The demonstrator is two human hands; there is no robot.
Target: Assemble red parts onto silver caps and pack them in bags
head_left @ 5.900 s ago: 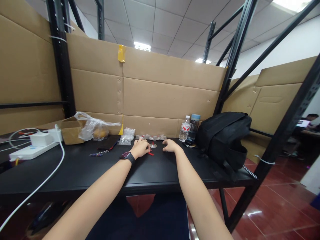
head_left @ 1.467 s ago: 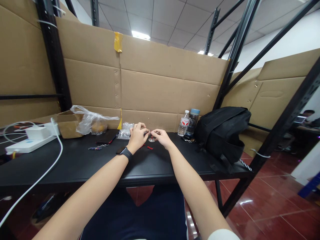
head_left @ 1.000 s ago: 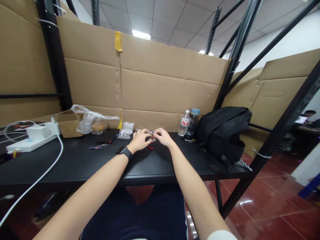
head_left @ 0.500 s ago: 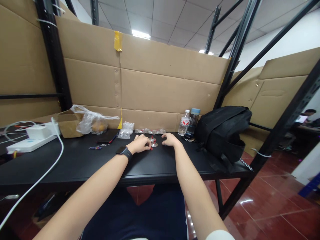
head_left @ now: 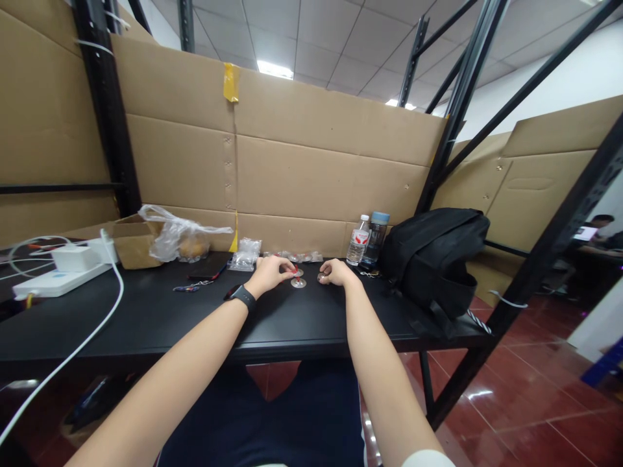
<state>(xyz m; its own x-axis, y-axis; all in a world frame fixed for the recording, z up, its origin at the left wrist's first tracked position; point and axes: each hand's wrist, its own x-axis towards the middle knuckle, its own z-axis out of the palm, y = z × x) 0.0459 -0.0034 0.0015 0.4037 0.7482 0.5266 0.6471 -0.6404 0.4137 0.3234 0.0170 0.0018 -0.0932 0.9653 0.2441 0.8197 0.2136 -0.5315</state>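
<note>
My left hand [head_left: 269,273], a black watch on its wrist, rests on the black table [head_left: 160,324] with its fingertips pinched on a small red part [head_left: 294,268]. A small silver disc [head_left: 298,283] lies on the table just right of those fingers. My right hand [head_left: 337,272] is curled on the table a little further right, its fingers closed around another small silvery piece [head_left: 322,277], which is mostly hidden. A row of small clear bags with red parts [head_left: 299,256] lies behind both hands, against the cardboard wall.
A black backpack [head_left: 433,266] fills the table's right end, with two bottles [head_left: 367,243] beside it. To the left are a phone [head_left: 207,267], a keychain [head_left: 187,287], a cardboard box [head_left: 134,250], a plastic bag [head_left: 180,240] and a white power strip [head_left: 58,279] with its cable. Another person sits at the far right [head_left: 603,227].
My hands met over the disc, then drew apart. Now the left pinches the red part beside the disc, and the right has curled shut on a small piece.
</note>
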